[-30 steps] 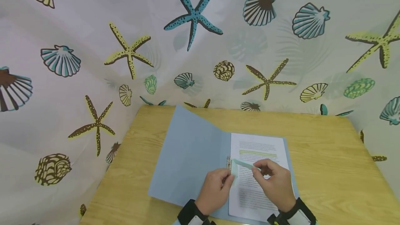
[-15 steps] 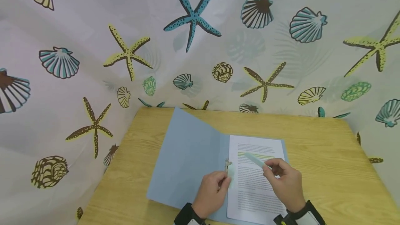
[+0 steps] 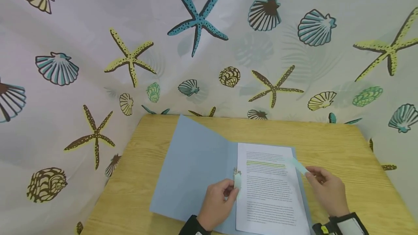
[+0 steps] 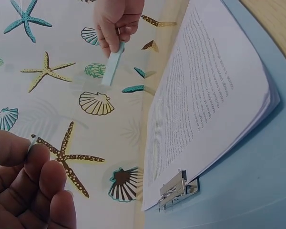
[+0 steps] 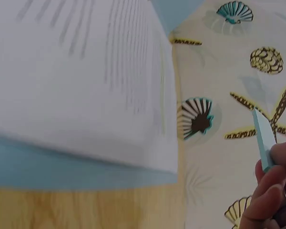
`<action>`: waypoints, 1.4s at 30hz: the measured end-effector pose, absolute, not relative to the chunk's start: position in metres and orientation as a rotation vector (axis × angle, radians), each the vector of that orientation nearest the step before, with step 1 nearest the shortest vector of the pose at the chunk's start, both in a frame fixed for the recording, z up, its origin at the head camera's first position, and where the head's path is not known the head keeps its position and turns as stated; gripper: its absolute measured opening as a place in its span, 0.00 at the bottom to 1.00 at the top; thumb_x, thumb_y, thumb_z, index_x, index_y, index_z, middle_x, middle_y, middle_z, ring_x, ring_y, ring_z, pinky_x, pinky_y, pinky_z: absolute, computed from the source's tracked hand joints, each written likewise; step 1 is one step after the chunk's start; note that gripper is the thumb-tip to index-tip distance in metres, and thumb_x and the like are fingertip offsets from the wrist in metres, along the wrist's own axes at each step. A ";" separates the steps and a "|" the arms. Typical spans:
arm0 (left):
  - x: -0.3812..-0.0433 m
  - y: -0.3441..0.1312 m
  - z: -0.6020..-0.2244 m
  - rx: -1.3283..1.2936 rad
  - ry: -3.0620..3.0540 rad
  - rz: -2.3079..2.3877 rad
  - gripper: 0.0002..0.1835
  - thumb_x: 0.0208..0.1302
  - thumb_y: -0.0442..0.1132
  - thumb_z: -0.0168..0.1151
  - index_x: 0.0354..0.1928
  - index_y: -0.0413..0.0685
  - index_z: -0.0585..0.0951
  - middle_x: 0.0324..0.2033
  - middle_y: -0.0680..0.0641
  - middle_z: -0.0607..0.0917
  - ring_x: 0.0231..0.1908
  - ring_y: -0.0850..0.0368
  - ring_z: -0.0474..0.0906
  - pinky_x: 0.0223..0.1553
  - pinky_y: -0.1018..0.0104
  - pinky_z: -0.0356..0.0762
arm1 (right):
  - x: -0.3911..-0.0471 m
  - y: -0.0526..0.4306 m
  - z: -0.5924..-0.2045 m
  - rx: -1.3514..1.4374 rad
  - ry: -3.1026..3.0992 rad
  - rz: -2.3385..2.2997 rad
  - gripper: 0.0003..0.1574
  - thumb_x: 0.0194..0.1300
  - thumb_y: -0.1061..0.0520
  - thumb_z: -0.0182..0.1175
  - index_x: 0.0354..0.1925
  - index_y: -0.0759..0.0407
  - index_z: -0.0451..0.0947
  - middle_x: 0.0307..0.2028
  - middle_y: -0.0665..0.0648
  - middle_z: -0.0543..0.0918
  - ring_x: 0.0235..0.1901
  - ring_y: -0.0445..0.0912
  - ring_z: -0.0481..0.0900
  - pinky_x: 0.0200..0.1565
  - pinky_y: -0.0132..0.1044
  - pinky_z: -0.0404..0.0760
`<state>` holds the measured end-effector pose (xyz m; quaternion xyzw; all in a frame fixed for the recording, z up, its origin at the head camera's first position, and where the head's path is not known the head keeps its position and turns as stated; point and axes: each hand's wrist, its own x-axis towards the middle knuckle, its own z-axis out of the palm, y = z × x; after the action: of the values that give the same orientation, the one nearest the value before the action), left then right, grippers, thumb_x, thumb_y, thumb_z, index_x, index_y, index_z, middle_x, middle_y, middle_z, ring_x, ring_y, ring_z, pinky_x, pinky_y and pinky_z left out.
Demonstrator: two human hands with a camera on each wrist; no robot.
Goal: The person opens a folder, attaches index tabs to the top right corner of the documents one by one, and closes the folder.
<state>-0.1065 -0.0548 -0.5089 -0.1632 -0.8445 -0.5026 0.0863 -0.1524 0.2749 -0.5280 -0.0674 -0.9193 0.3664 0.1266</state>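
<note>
A pale green sticky note (image 3: 237, 182) is pinched between thumb and fingers of my left hand (image 3: 214, 203), over the folder's spine. In the left wrist view that note shows only as a thin edge at the fingertips. My right hand (image 3: 329, 192) pinches a narrow pad of pale green sticky notes (image 5: 262, 138), whose thickness shows in the right wrist view. This pad is above the right edge of the printed sheets (image 3: 267, 198). The sheets lie in an open blue folder (image 3: 192, 169) beside a metal clip (image 4: 175, 188); one passage carries yellow highlighting.
The folder lies on a wooden table (image 3: 352, 155), its left cover spread open and raised at an angle. Behind and to both sides hangs a white curtain (image 3: 228, 17) printed with shells and starfish.
The right hand has moved right with the pad, apart from the note in the left hand. My left hand stays near the clip, still holding the note. The head view has shifted slightly.
</note>
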 end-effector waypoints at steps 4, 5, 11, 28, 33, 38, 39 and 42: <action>-0.107 -0.055 -0.508 -0.479 -2.527 -1.504 0.02 0.64 0.40 0.60 0.36 0.52 0.80 0.26 0.60 0.80 0.27 0.71 0.74 0.24 0.75 0.73 | -0.155 0.305 -0.539 -0.247 -2.730 1.048 0.18 0.68 0.47 0.55 0.47 0.57 0.79 0.37 0.59 0.82 0.32 0.45 0.77 0.25 0.32 0.76; -0.107 -0.055 -0.508 -0.478 -2.528 -1.502 0.02 0.65 0.40 0.60 0.37 0.52 0.80 0.26 0.60 0.80 0.27 0.71 0.74 0.24 0.75 0.73 | -0.156 0.311 -0.542 -0.248 -2.738 1.040 0.17 0.68 0.48 0.56 0.46 0.58 0.79 0.37 0.59 0.83 0.32 0.46 0.78 0.25 0.33 0.76; -0.108 -0.057 -0.509 -0.493 -2.507 -1.482 0.02 0.65 0.39 0.59 0.36 0.51 0.80 0.26 0.60 0.80 0.27 0.71 0.74 0.25 0.74 0.74 | -0.163 0.338 -0.557 -0.240 -2.834 0.960 0.15 0.65 0.53 0.59 0.45 0.61 0.78 0.37 0.62 0.82 0.34 0.51 0.77 0.30 0.41 0.74; -0.105 -0.060 -0.508 -0.506 -2.503 -1.440 0.02 0.65 0.37 0.58 0.36 0.50 0.79 0.27 0.58 0.81 0.27 0.71 0.74 0.28 0.75 0.75 | -0.168 0.393 -0.562 -0.344 -2.927 0.879 0.23 0.67 0.47 0.56 0.47 0.65 0.77 0.37 0.64 0.81 0.36 0.55 0.75 0.31 0.43 0.69; -0.105 -0.060 -0.509 -0.514 -2.490 -1.432 0.02 0.66 0.38 0.58 0.36 0.50 0.79 0.27 0.58 0.81 0.27 0.71 0.74 0.28 0.75 0.75 | -0.171 0.408 -0.562 -0.365 -2.924 0.824 0.21 0.67 0.50 0.56 0.47 0.66 0.77 0.37 0.65 0.81 0.34 0.56 0.76 0.30 0.43 0.68; -0.105 -0.060 -0.510 -0.510 -2.498 -1.423 0.02 0.66 0.38 0.58 0.36 0.51 0.79 0.27 0.59 0.80 0.27 0.71 0.73 0.27 0.75 0.74 | -0.173 0.410 -0.565 -0.344 -2.937 0.824 0.18 0.66 0.53 0.57 0.45 0.67 0.77 0.34 0.65 0.81 0.32 0.54 0.75 0.31 0.45 0.68; -0.105 -0.060 -0.510 -0.510 -2.499 -1.423 0.02 0.66 0.39 0.58 0.36 0.51 0.79 0.27 0.59 0.80 0.27 0.71 0.73 0.27 0.75 0.75 | -0.173 0.410 -0.567 -0.336 -2.940 0.829 0.18 0.65 0.54 0.58 0.45 0.68 0.77 0.34 0.64 0.81 0.31 0.54 0.74 0.31 0.45 0.68; -0.104 -0.060 -0.512 -0.513 -2.503 -1.426 0.02 0.66 0.39 0.58 0.36 0.50 0.80 0.27 0.59 0.81 0.27 0.71 0.74 0.27 0.74 0.75 | -0.173 0.410 -0.573 -0.322 -2.959 0.829 0.16 0.64 0.55 0.58 0.45 0.67 0.77 0.34 0.64 0.81 0.31 0.52 0.73 0.30 0.44 0.66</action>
<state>-0.1044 -0.0597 -0.5116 -0.1742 -0.8504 -0.4847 0.1076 -0.1731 0.4100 -0.5728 -0.1042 -0.9574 0.2682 0.0260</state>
